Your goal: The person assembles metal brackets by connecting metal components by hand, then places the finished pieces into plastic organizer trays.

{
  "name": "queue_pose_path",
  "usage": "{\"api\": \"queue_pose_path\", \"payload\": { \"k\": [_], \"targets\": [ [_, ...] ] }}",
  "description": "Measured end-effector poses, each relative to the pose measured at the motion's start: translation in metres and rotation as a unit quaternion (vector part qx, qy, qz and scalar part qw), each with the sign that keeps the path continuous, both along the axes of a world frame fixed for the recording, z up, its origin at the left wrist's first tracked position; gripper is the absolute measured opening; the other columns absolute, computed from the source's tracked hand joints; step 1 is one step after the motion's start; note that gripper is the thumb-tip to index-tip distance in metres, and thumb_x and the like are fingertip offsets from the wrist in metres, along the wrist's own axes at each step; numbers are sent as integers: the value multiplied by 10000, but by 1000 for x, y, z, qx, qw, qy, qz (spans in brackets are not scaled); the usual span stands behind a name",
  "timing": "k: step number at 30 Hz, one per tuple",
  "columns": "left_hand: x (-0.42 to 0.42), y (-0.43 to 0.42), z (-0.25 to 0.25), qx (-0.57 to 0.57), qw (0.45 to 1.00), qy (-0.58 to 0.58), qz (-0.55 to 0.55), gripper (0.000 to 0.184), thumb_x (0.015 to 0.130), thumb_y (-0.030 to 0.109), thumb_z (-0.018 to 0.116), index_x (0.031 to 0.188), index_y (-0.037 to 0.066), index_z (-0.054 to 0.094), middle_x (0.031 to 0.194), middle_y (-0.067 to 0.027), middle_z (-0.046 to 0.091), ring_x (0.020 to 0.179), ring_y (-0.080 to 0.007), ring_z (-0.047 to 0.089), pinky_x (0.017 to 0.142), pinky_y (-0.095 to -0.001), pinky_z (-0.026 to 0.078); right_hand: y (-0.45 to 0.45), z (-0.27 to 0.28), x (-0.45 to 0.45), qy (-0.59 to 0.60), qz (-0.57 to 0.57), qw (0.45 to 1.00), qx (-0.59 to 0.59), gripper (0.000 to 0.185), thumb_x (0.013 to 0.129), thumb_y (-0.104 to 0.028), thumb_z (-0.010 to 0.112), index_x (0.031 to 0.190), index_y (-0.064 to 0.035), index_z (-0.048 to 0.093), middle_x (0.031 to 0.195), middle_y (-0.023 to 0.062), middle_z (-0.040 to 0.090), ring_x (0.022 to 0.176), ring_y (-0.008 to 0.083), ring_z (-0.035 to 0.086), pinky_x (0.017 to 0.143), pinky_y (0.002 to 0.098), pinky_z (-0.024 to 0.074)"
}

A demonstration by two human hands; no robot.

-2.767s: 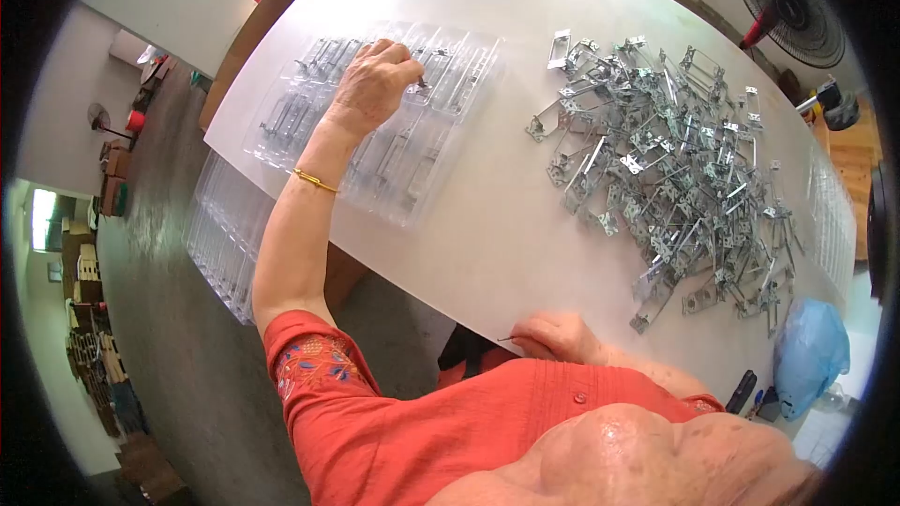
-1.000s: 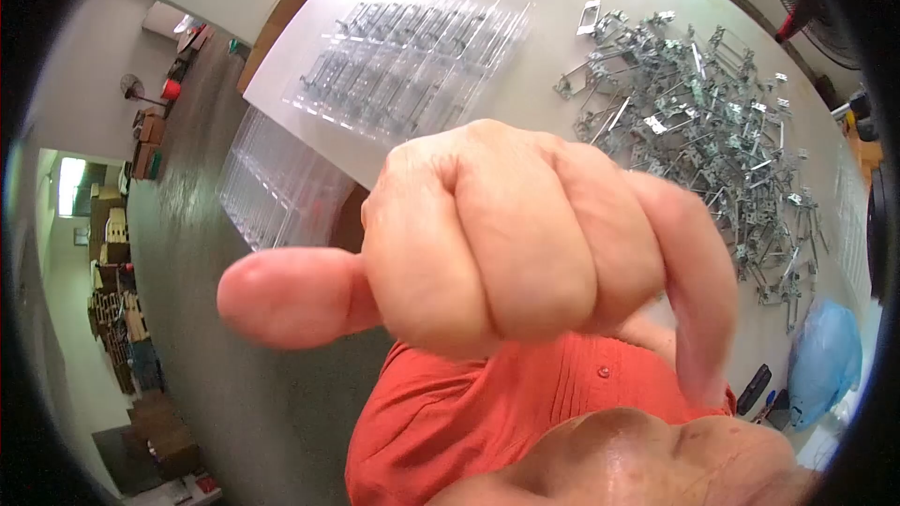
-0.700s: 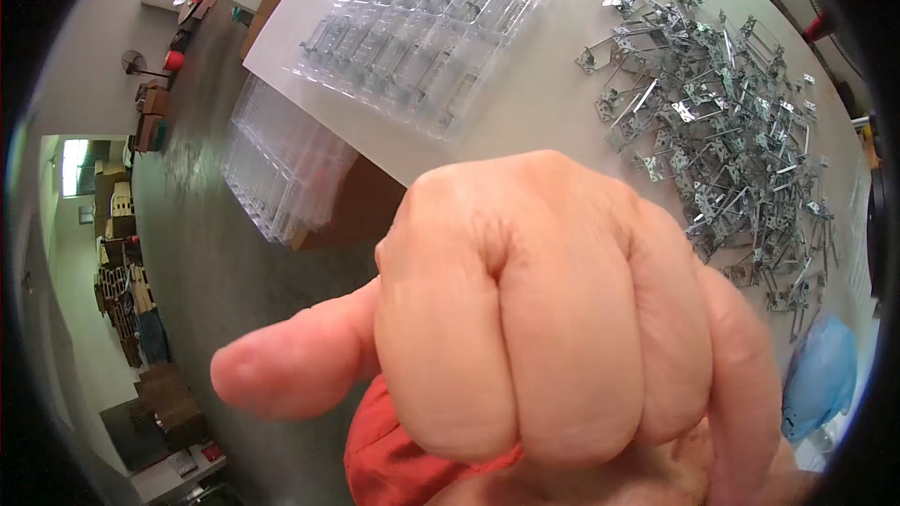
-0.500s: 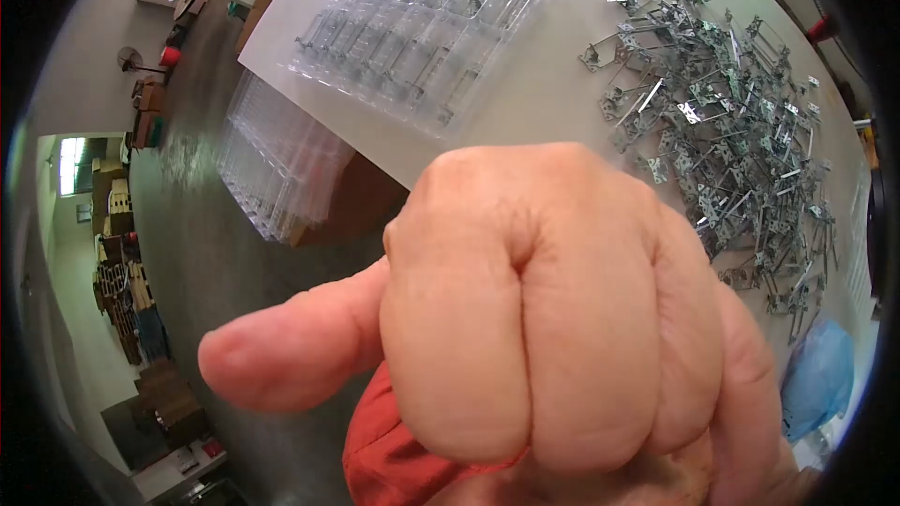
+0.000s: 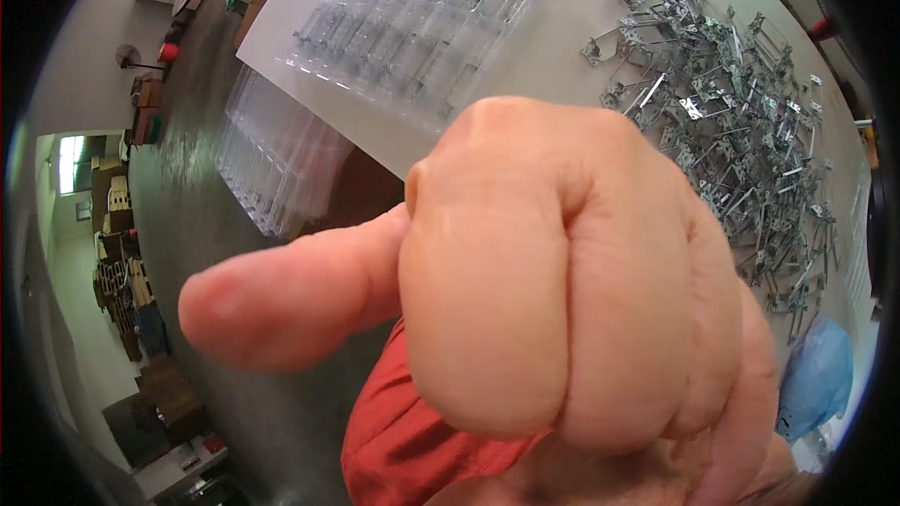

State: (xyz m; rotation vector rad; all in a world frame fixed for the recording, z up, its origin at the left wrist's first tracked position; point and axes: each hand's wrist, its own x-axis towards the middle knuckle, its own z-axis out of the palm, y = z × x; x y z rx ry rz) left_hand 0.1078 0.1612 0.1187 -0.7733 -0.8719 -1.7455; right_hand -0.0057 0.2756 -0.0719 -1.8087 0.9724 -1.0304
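Observation:
My left hand (image 5: 572,281) fills the middle of the view, very close to the camera. Its fingers are curled into a fist, knuckles upward, and the thumb (image 5: 281,305) sticks out to the left. Nothing shows in the fist, though its inner side is hidden. Red cloth (image 5: 412,426) appears below and behind it. My right hand is out of sight. Beyond the fist, a pile of thin metal brackets (image 5: 741,131) lies on the pale table (image 5: 553,66). At the table's far left are clear plastic trays (image 5: 384,47) with metal parts in their compartments.
A stack of clear trays (image 5: 281,145) stands lower, beside the table's left edge, near a brown box (image 5: 366,192). On the right side is a blue plastic bag (image 5: 820,379). Grey floor (image 5: 202,169) runs along the left, with a fan (image 5: 128,56) and stacked goods farther off.
My left fist has shifted a little up and to the right, and its thumb has risen. More red cloth shows beneath it. The brackets and trays stay in place.

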Motion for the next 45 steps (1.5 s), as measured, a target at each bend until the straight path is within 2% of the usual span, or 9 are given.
{"api": "queue_pose_path", "payload": {
  "k": [2,5,9,17,20,23,29,35,45],
  "targets": [
    [0,-3,3,0,1000,3,0,579,1131,260,337,567,168,430,606,4,486,561,-136,522,676,-323,435,3,-13,-4,17,33,999,34,284,840,26,722,1113,-40,684,923,145,690,790,337,695,651,395,566],
    [-1,-6,4,-5,1000,4,0,579,1132,265,333,570,165,432,608,2,485,563,-139,520,689,-330,436,-2,-18,13,-45,-27,997,-53,142,907,-55,738,1030,-79,672,899,177,693,787,399,680,664,457,561],
    [-2,-8,5,-6,1000,4,4,580,1133,273,328,574,161,435,611,-1,485,565,-143,517,708,-340,436,8,-35,-9,11,35,999,13,282,845,-8,728,1120,-44,682,968,152,697,828,349,704,674,394,575],
    [-4,-9,5,-8,1000,-4,10,582,1134,288,319,581,153,440,617,-7,484,570,-151,511,744,-361,437,5,-25,-3,-31,-14,999,31,130,920,-97,738,1033,-93,674,895,179,688,792,410,676,663,473,556],
    [-4,-9,5,-9,1000,-6,10,583,1134,294,315,584,151,442,619,-9,483,572,-154,509,758,-368,437,0,-25,8,-29,-19,999,-38,143,920,-93,742,1049,-87,680,904,181,689,797,411,674,673,470,556],
    [-5,-10,5,-9,1000,-7,8,584,1135,299,311,587,148,444,621,-11,483,573,-157,507,771,-376,438,3,-19,-4,17,11,1000,23,166,914,-86,744,1071,-80,691,934,180,710,827,403,690,700,456,567],
    [-4,-10,6,-10,1000,-11,10,587,1136,310,304,593,142,448,625,-15,482,577,-163,503,799,-391,438,3,-23,-3,-6,17,1000,-5,324,831,-6,738,1148,-32,677,991,152,700,857,343,715,697,374,588],
    [-4,-10,6,-8,1000,-13,11,591,1137,322,297,598,136,452,630,-20,481,581,-169,499,826,-406,439,-3,-6,-1,-37,17,999,-5,331,850,3,736,1172,-26,666,991,145,710,872,338,719,715,367,595],
    [-4,-12,6,-7,1000,-14,13,599,1139,341,285,608,127,459,637,-27,480,586,-179,492,871,-432,440,0,-17,-4,5,23,1000,2,285,847,10,734,1122,-31,675,926,139,689,808,338,696,670,387,570]
  ]
}}
